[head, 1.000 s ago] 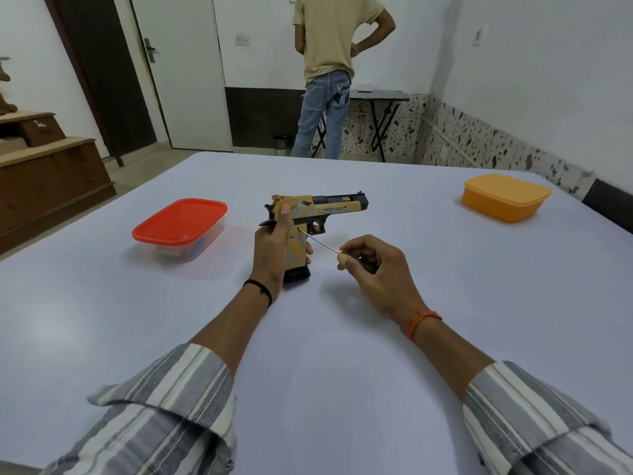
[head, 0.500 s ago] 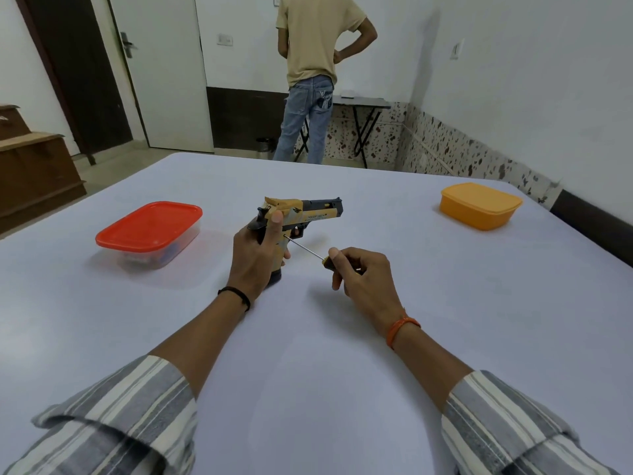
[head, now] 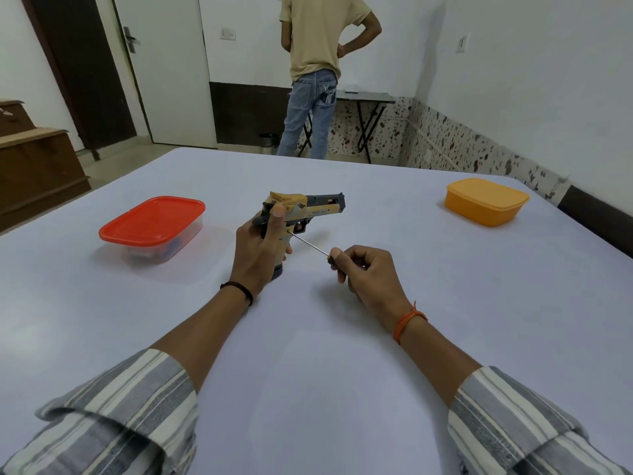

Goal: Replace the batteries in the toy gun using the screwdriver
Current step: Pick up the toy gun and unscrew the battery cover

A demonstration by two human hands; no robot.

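Observation:
A tan and dark grey toy gun (head: 315,209) stands upright on its grip base at the middle of the table, barrel pointing right. My left hand (head: 260,252) is wrapped around its grip from the left. My right hand (head: 366,272) pinches the handle of a thin screwdriver (head: 310,244), whose metal shaft runs up and left. The tip touches the right side of the grip just below the trigger guard. Most of the screwdriver handle is hidden in my fingers.
A clear box with a red lid (head: 152,226) sits left of the gun, holding small items. An orange lidded box (head: 486,200) sits at the far right. The white table (head: 308,371) spreads around both. A person (head: 318,73) stands beyond the far edge, back turned.
The camera shifted a little, so the scene drifts in the frame. The gun, my hands and the screwdriver tip on the grip keep the same arrangement.

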